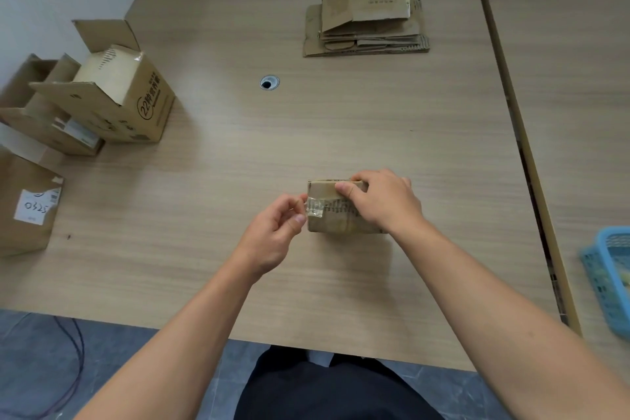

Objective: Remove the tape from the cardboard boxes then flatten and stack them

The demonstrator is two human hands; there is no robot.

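A small cardboard box [335, 215] sits on the desk [306, 126] near its front edge. The right hand [381, 201] grips its top, thumb over the near face; the left hand [276, 232] pinches the clear tape [315, 208] at its left corner.

- The left hand [272, 235] is curled, its thumb and forefinger pinching a loose end of tape [315, 210] at the left end of the small box [335, 223]
- The right hand [385, 201] holds the box from above, just right of that pinch, with the thumb pressed on the near top edge and the fingers curled over the far edge
- Both forearms are bare and reach forward, converging on the grip, the left wrist below and left of it
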